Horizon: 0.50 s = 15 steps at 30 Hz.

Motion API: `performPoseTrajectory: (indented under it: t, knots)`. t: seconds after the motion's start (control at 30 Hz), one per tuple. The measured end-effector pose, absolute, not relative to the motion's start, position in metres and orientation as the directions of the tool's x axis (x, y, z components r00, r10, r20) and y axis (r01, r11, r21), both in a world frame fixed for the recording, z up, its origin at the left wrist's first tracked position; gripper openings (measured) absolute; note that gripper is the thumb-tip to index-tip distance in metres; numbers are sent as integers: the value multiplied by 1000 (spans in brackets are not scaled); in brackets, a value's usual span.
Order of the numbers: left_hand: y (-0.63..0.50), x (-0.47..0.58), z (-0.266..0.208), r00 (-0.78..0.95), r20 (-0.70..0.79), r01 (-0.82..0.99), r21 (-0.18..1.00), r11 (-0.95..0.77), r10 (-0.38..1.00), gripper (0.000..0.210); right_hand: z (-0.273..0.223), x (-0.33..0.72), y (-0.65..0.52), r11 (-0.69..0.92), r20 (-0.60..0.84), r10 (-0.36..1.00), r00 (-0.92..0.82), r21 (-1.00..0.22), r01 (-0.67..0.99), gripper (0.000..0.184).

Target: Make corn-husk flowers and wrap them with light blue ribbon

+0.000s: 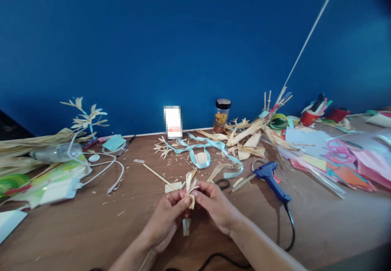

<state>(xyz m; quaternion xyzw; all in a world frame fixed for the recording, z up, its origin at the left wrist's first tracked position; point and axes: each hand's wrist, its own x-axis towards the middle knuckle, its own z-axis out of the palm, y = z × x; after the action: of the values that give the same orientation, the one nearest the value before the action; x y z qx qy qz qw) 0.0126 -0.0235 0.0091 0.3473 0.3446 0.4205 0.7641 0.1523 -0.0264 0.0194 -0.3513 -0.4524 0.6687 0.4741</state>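
Observation:
Over the front middle of the table, both hands pinch a small pale corn husk flower [190, 183], its thin petals pointing up. My left hand [172, 208] grips its base between thumb and fingers. From the other side, my right hand [215, 206] presses the folded husk with thumb and fingertips. A thin wooden stick [157, 175] slants up and left from beside the left fingers; I cannot tell whether it is held. Below the hands lies a short clear strip [186, 227]. Black-handled scissors [224, 183], partly hidden, lie just beyond the right hand.
A blue glue gun [273, 181] with a black cord lies at right. Light blue ribbon [201, 163] loops across the middle. Behind are a black-lidded jar [221, 116] and dried husks [249, 138]. A finished husk flower spray [88, 118], a clear bottle [56, 153] and white cable [117, 165] are left.

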Motion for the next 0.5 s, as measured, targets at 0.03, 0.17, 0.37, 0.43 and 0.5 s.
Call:
performPoseTrajectory:
  t: [0.03,0.17,0.37,0.43,0.5]
  knots:
    - [-24,13,9,430,-231,-395,821,412,873,11,18,153,-26,-167,-61,948,-313,-931,-326,17]
    - [-23,12,5,444,-239,-344,845,410,864,13,14,154,-26,-220,-108,943,-313,-911,-349,18]
    - [-22,15,9,338,-276,-298,876,380,900,14,17,153,-24,-178,-112,971,-211,-928,-326,20]
    - [-24,15,11,331,-264,-332,866,374,906,17,19,153,-23,-175,-126,978,-167,-929,-326,22]
    - [-25,15,12,344,-220,-363,865,345,913,20,19,153,-22,-179,-139,981,-138,-923,-341,23]
